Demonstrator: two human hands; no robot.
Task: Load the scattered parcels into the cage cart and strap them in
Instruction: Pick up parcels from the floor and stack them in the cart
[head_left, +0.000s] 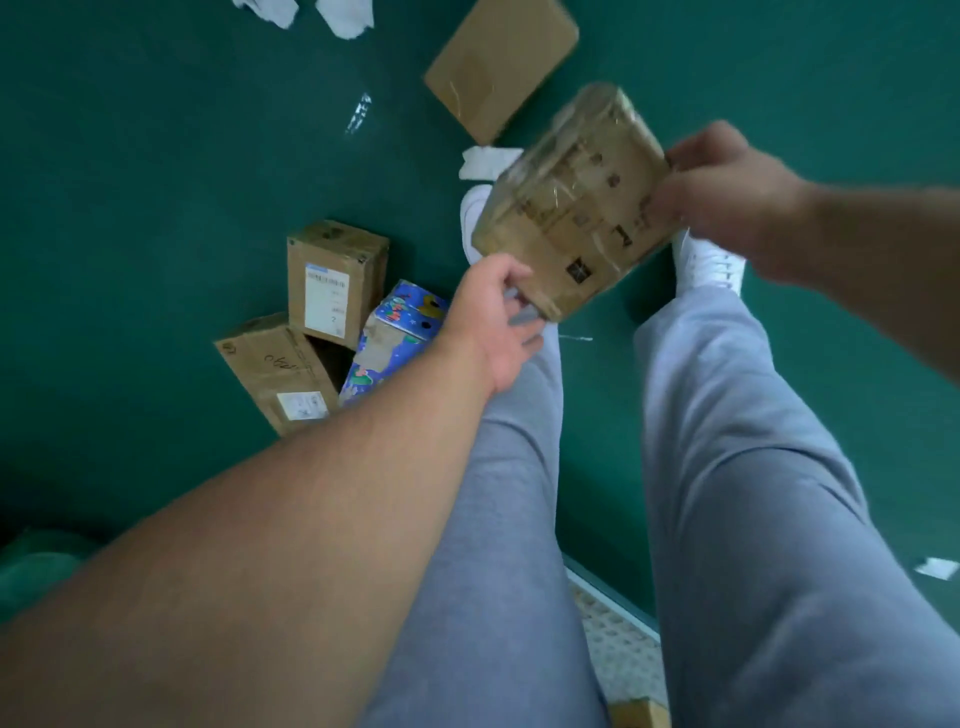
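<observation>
Above the green floor (156, 156), we hold a taped parcel (576, 208) in the air between both hands. It is tilted, its printed face toward us, with clear tape glinting over it. Our left hand (493, 322) takes the near lower corner: the grip there is a pinch, thumb on the face and fingers curled beneath. Our right hand (727, 192) is at the parcel's right edge. It is blurred, but its grip is curled round that edge. The parcel hangs over our white shoes (709, 265), with our grey trousers (727, 467) below it in view.

Down on the floor to the left, three parcels sit bunched together. A labelled box (335, 283) stands upright, a blue printed box (395, 338) leans just beside it, and a brown box (275, 374) lies nearest us, close against them. Well apart from these, beyond the held parcel, a flat parcel (501, 65) lies on the floor. White paper scraps (348, 15) lie at the far edge of the view, and another lies by our left shoe. Between our legs a white perforated panel (618, 639) shows, with the corner of a small cardboard box (636, 714) at its near end. We cannot tell what the panel belongs to.
</observation>
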